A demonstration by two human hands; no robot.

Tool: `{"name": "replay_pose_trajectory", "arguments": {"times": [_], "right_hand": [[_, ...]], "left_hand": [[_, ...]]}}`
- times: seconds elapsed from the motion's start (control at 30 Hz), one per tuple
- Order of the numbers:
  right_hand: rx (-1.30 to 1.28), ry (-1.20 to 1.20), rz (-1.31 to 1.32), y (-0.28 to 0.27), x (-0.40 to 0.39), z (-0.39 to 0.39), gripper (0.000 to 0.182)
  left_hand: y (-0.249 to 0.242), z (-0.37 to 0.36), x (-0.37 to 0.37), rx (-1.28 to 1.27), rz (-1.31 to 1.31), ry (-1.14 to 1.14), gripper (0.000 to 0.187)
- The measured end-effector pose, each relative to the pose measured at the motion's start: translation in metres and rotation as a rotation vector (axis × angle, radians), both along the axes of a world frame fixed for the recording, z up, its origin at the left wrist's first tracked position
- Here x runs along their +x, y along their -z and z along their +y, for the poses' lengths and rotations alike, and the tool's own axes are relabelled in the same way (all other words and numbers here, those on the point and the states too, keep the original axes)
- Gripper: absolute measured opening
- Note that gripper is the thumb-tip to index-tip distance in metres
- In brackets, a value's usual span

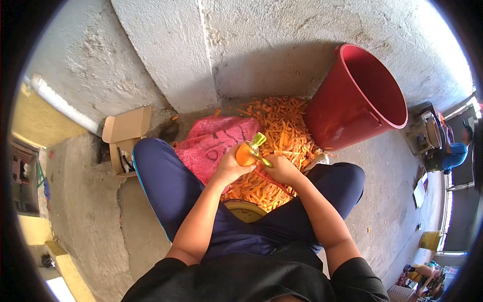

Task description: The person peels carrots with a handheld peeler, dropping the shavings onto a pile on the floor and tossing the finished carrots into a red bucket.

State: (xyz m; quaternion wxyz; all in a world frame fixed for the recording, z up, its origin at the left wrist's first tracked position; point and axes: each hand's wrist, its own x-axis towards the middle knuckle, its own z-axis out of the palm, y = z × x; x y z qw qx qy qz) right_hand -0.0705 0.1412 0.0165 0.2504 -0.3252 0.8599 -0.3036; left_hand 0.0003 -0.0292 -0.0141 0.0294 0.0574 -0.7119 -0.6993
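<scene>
In my left hand (pixel 232 165) is a thick orange carrot (pixel 245 155) with a short green stem stub pointing up and away. My right hand (pixel 283 170) is closed on what looks like a small peeler (pixel 268 161); its yellow-green end shows beside the carrot, and my fingers hide the rest. Below and beyond both hands spreads a heap of orange peelings (pixel 284 126). Next to my left hand lies a pink mesh sack (pixel 214 133) with dark lettering, partly over the heap's left side.
A large red bucket (pixel 329 113) leans tilted by the wall, right of the peelings. An opened cardboard box (pixel 126 126) stands left of my knee. Under me is a round yellowish seat or container (pixel 244 211). Another person (pixel 455 153) is far right.
</scene>
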Motion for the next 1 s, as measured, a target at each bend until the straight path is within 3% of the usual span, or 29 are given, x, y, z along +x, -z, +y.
{"name": "replay_pose_trajectory", "arguments": {"times": [0.27,0.57,0.77,1.0], "right_hand": [[0.028,0.035,0.07,0.023,-0.002,-0.001,0.016],[0.203,0.082,0.007,0.021,0.003,-0.007,0.029],[0.152,0.066,-0.046,0.032,0.002,-0.004,0.031],[0.256,0.05,-0.04,0.036,-0.002,-0.003,0.022]], "left_hand": [[-0.012,-0.001,-0.001,-0.187,0.059,-0.033,0.052],[-0.025,-0.002,0.0,-0.481,0.099,-0.049,0.049],[-0.035,-0.006,0.002,-0.406,0.057,0.087,0.045],[-0.026,-0.001,0.001,-0.404,0.063,0.075,0.043]]}}
